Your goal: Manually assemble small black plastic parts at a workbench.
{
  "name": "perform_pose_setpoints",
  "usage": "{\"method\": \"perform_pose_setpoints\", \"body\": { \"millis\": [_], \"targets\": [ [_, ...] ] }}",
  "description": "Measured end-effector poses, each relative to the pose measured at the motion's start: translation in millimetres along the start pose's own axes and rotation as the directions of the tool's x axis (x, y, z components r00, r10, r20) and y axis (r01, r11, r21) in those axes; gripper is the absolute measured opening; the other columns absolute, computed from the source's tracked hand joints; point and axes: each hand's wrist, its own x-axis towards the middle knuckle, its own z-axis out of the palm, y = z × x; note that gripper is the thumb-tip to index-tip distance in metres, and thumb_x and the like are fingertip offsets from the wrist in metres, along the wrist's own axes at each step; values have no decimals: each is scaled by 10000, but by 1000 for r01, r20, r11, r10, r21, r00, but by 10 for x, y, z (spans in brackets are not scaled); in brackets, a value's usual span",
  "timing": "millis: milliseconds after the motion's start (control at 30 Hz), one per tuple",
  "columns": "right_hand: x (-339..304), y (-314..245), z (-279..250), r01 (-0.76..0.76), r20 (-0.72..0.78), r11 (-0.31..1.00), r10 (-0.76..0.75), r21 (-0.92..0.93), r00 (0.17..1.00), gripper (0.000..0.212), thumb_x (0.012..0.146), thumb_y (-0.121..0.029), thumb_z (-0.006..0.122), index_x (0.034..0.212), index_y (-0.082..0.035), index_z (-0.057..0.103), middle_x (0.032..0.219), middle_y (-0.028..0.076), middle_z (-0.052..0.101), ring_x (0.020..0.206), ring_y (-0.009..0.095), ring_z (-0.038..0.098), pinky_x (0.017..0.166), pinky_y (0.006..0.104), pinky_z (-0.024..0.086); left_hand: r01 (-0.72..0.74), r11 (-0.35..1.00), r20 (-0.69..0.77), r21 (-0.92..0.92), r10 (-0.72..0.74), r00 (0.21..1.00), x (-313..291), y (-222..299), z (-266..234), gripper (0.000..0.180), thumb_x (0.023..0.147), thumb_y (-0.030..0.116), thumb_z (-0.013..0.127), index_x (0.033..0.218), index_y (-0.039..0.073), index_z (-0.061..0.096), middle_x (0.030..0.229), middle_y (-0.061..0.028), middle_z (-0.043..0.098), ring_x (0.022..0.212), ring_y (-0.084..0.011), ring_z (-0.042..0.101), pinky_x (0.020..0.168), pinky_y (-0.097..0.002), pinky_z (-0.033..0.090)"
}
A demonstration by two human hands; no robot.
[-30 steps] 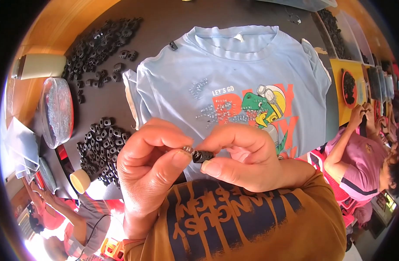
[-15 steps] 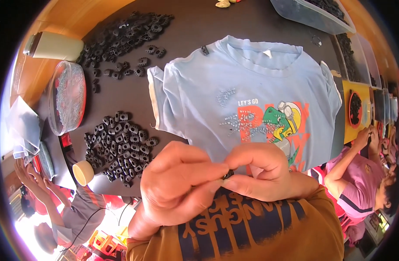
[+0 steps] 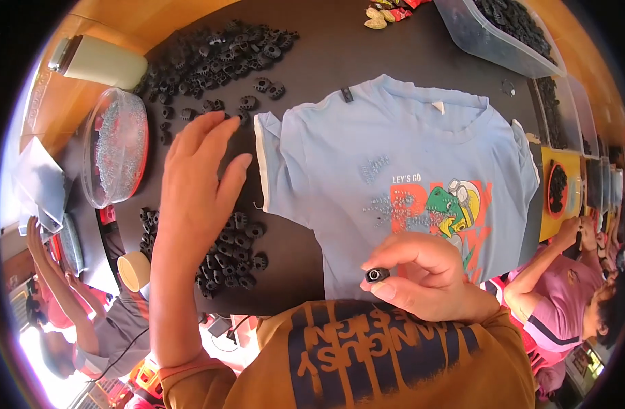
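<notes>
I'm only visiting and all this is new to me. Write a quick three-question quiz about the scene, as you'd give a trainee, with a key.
1. Which hand holds a small black piece?

2. True or false: the left hand is clenched into a fist.

3. What garment lies on the dark table?
A) an apron
B) a light-blue T-shirt
C) a scarf

Key:
1. The right hand.
2. False: the left hand's fingers are stretched out.
3. B.
</notes>
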Motion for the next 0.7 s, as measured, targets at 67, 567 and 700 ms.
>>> {"method": "perform_pose_setpoints", "body": {
  "millis": [67, 567, 700],
  "targets": [
    [-7, -1, 0, 1, -8, 1000, -1, -3, 1000, 174, 797, -12, 685, 963, 18, 642, 800, 75, 654, 700, 142, 605, 618, 256, 444, 16, 995, 33, 99, -19, 999, 1, -122, 127, 428, 818, 126, 598, 1219, -5, 527, 1284, -219, 476, 1170, -391, 454, 999, -427, 357],
    [71, 21, -61, -39, 39, 993, 43, -111, 998, 197, 766, -25, 714, 948, 19, 651, 791, 84, 653, 664, 178, 602, 585, 270, 426, -35, 980, -148, 195, 65, 987, 217, -370, -40, 188, 787, 35, 600, 970, 26, 640, 910, -124, 606, 860, -315, 567, 773, -399, 448],
    [75, 16, -43, -138, -22, 990, 138, -19, 990, 188, 769, 9, 697, 950, 25, 648, 795, 81, 656, 676, 165, 604, 598, 261, 433, -104, 978, -66, 179, 117, 991, 263, -359, 58, 187, 770, 44, 615, 955, 37, 643, 885, -111, 599, 834, -308, 557, 760, -394, 440]
  ]
}}
